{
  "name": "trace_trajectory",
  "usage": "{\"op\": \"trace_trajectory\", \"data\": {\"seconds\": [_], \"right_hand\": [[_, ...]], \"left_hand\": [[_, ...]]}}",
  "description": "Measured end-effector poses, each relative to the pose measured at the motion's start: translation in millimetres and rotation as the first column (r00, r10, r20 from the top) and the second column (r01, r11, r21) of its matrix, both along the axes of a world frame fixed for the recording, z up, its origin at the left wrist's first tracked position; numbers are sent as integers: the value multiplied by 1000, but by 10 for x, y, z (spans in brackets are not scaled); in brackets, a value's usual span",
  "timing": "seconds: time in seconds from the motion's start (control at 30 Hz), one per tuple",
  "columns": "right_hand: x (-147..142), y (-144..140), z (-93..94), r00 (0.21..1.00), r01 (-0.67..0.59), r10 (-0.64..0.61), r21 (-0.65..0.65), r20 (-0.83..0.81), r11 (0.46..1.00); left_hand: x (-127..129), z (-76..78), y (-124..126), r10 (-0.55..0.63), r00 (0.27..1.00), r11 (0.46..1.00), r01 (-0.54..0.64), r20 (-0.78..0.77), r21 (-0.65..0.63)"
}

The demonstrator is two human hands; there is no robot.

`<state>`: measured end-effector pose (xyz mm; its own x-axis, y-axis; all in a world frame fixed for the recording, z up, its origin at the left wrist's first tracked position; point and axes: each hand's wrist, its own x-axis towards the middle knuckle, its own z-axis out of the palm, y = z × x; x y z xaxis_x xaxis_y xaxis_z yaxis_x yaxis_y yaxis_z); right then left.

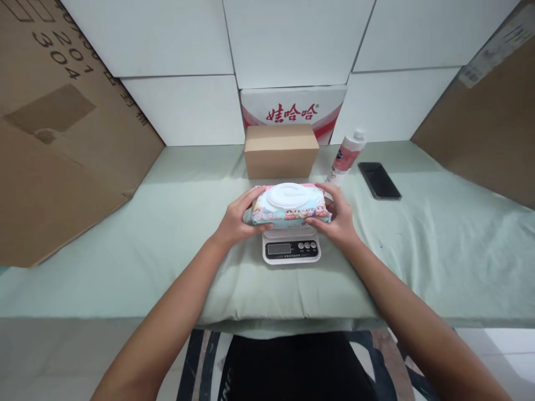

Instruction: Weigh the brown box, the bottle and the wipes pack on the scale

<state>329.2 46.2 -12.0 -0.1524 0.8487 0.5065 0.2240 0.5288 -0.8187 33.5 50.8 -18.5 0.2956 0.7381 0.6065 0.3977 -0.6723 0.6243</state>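
Note:
Between my two hands is a pack of wet wipes (288, 214) with a white oval lid and a printed pink and pale blue wrapper. My left hand (240, 220) grips its left end, thumb at the front and fingers behind. The right end is held the same way by my right hand (338, 217). Below the pack is a white kitchen scale (291, 260), its display and buttons facing me. The pack hides the scale's top, so I cannot tell whether the two touch.
Behind the pack stands a plain brown box (282, 159), with a white and red printed carton (292, 106) at the wall. A pink-labelled bottle (346, 156) and a black phone (379, 181) are on the right. Large cardboard panels (62, 167) flank the green cloth (167, 223).

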Motion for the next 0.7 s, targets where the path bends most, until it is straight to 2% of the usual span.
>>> {"op": "trace_trajectory", "data": {"seconds": [0.3,0.57,0.7], "right_hand": [[52,34,4,996,18,-21,28,83,999],[32,28,27,998,32,-32,3,57,999],[-4,25,8,999,35,-35,-8,26,999]], "left_hand": [[52,39,0,-30,999,993,31,-11,111],[68,39,16,6,1000,1000,-6,-13,-20],[51,43,52,-30,1000,999,30,-6,-46]]}}
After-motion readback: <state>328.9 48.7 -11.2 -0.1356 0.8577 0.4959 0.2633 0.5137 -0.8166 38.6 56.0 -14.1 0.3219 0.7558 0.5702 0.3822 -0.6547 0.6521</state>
